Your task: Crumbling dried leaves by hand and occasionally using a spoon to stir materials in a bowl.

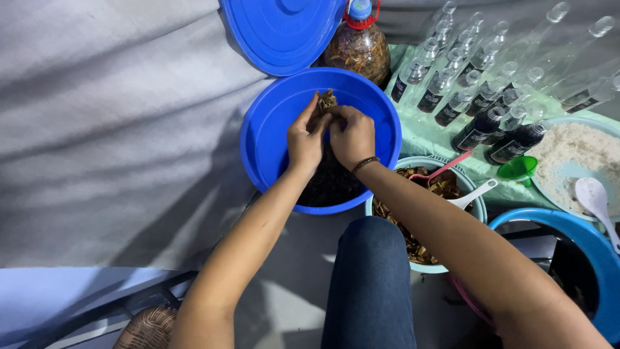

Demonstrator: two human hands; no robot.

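Dried herbs [326, 101], a brownish clump, sit pinched between both hands over the blue tub [271, 129] in the upper middle of the frame. Left hand [305, 139] and right hand [352, 136] are both closed on the clump, fingertips touching, like they're pulling it apart. Dark stuff already lies in the tub bottom. Honestly the risk I see: bits flicking over the rim onto the grey cloth [116, 129] at left, since the clump is held high near the far wall. Also that right forearm hangs right over the pale bowl [381, 213] with the pink scoop [442, 169] and white spoon [475, 194], so an elbow drop could tip those handles.
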